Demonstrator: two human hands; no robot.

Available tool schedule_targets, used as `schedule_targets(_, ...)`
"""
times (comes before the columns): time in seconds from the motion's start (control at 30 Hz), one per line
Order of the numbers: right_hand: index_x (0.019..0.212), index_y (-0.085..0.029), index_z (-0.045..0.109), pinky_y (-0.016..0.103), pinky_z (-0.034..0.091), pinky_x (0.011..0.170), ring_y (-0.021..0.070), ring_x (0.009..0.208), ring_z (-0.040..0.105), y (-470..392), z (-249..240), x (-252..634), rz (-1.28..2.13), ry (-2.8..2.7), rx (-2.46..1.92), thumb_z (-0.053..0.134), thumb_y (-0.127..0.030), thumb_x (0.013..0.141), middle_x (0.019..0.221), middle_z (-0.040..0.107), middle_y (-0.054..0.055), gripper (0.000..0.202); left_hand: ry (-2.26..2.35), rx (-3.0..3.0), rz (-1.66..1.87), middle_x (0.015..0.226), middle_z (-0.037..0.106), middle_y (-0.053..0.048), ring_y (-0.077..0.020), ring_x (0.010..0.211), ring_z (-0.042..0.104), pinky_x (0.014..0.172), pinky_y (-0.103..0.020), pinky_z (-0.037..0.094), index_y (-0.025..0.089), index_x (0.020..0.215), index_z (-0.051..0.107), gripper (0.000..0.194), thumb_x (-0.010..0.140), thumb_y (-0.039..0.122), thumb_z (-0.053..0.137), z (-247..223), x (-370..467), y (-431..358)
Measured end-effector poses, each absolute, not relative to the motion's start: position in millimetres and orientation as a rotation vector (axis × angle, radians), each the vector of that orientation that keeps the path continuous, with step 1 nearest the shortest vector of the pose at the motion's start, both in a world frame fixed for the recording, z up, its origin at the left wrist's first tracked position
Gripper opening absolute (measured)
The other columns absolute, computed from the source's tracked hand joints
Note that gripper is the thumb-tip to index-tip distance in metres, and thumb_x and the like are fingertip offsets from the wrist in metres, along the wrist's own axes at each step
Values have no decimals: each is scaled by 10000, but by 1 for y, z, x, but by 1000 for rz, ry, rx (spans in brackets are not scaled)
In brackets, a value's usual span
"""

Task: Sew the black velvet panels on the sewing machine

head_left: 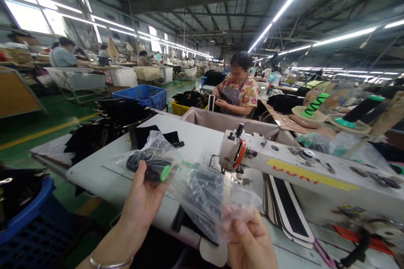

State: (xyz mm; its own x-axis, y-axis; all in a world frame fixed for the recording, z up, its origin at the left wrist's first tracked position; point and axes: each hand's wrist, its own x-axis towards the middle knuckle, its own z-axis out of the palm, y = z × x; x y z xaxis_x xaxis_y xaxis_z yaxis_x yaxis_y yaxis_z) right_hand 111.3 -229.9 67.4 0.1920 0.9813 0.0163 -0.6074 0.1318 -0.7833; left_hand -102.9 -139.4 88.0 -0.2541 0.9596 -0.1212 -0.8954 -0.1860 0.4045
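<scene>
Sewing hall, lit by long tube lights. Head view: pale surface (189,134), sewing machine (277,159) at its right, strips (290,206) stacked beside the machine, in neither hand. We note the spool (154,170) above the surface, left hand (147,199) curled round it, thumb pressing. Right hand (251,239) pinches the far end of the clear bag (202,189). Plastic lies over the spool; whether it is fully inside, we cannot tell. We judge the handling midway: spool and bag together, neither set down.
</scene>
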Motion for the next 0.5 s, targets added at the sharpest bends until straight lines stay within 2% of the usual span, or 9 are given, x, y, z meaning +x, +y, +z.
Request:
schedule_targets(0.1,865,-237,742,327,534,659,204,742,664,-232,67,103,1323,-690,-804,812,-471,702,985,738,92,294,493,221,1762,1170,713,-87,-232,1077,682,998,-486,525,180,1222,644,271,1002,187,485,87,-100,-139)
schedule_targets(0.2,857,-227,757,286,523,674,202,797,660,-228,64,105,1252,-807,-823,809,-453,713,942,727,77,273,524,224,1767,1154,718,-91,-227,1057,689,977,-459,549,166,1196,656,255,987,160,509,86,-99,-139)
schedule_targets(0.27,885,-234,746,253,500,595,155,662,623,-225,64,112,1239,-751,-835,809,-423,727,844,711,45,254,523,218,1785,1149,718,-94,-227,1049,691,953,-447,566,165,1184,661,254,991,158,496,85,-102,-138)
schedule_targets(0.33,941,-250,721,201,431,487,77,450,472,-223,66,118,1271,-608,-836,784,-392,774,653,641,-22,228,513,231,1809,1150,716,-95,-235,1037,694,923,-452,582,168,1179,661,261,997,159,474,85,-107,-137)
schedule_targets(0.4,941,-253,701,160,355,433,39,388,349,-222,69,121,1291,-531,-808,766,-357,802,565,556,-66,186,501,259,1817,1166,708,-95,-251,1035,692,895,-466,593,169,1184,656,268,987,150,477,86,-113,-135)
schedule_targets(0.43,920,-250,696,157,374,456,44,421,392,-222,71,121,1281,-528,-787,767,-351,799,589,563,-59,172,494,273,1818,1180,701,-96,-260,1042,688,886,-471,596,170,1191,652,272,976,146,488,86,-115,-135)
schedule_targets(0.5,875,-242,693,206,478,599,109,632,572,-221,73,119,1243,-549,-759,754,-387,793,744,641,-4,177,486,282,1825,1203,689,-96,-274,1066,677,883,-480,595,177,1207,643,291,950,139,512,87,-119,-135)
